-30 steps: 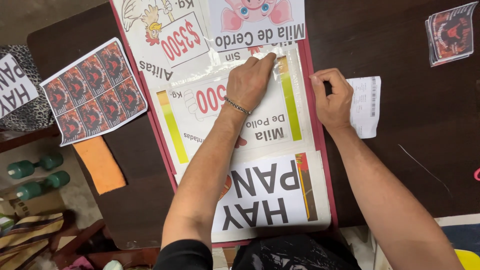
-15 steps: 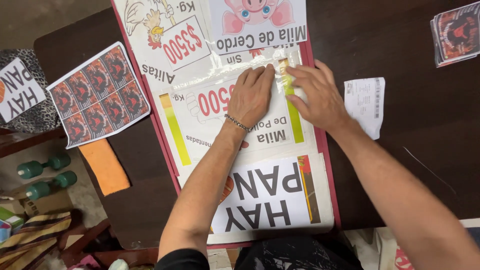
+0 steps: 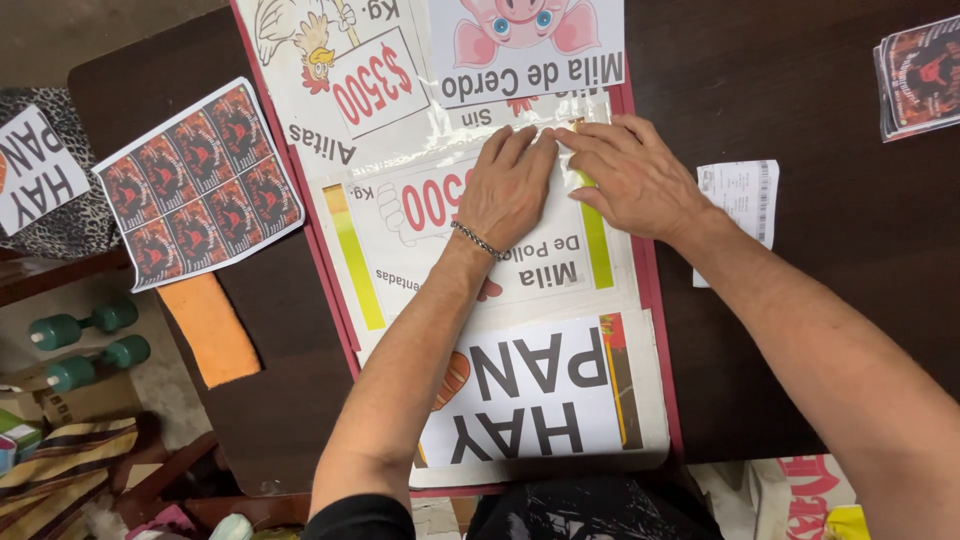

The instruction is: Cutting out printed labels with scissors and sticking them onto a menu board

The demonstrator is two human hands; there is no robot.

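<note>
The right hand (image 3: 640,180) has moved in from the receipt (image 3: 745,205) to join the left hand (image 3: 510,190), both now flat, fingers extended, gripping nothing, pressing clear film (image 3: 470,135) onto the middle poster (image 3: 490,250) on the table (image 3: 800,120).

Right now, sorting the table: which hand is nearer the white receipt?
Right. The right hand lies just beside the white receipt; the left hand is farther away.

Single head-worn view, looking steeply down, close over dark table (image 3: 800,330), person's near edge at bottom
</note>
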